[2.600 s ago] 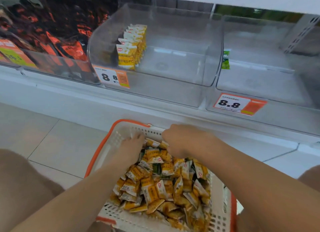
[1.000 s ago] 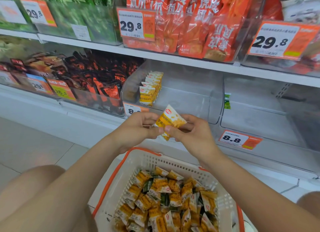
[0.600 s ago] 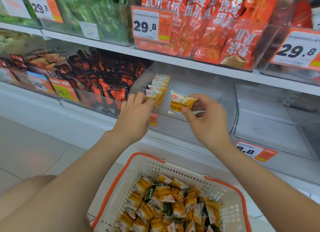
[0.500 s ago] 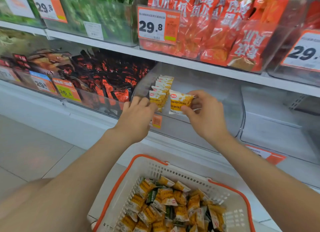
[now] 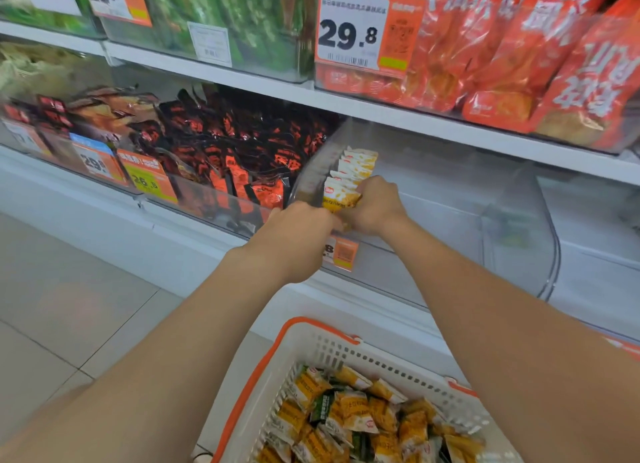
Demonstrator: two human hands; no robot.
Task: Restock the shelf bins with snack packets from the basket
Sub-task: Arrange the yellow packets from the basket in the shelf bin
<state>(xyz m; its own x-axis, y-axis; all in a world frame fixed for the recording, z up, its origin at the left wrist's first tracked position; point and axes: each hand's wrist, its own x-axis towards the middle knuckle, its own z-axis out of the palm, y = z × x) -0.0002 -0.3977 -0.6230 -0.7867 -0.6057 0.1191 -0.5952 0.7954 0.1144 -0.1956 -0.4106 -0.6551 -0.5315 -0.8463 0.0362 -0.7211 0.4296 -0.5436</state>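
packet: yellow one [image 5: 338, 197], upright at the front of the short row [image 5: 358, 163] at the left end of the clear bin [image 5: 549, 241]
right hand [image 5: 375, 204]: fingers wrapped round the packet's right edge
left hand [image 5: 301, 232]: curled at its lower corner, maybe pinching it; fingers hidden, can't tell
done: one short row, tbh
left: loads, the basket [image 5: 313, 327] is heaped

White shelf [image 5: 194, 244], clear bins [image 5: 467, 199] on it, basket [image 5: 313, 333] on floor [image 5: 69, 307]

The basket [image 5: 311, 338] sits near, with packets [image 5: 353, 414] inside; beyond it, a row of packets [image 5: 358, 159] stands at the bin's [image 5: 519, 227] left.
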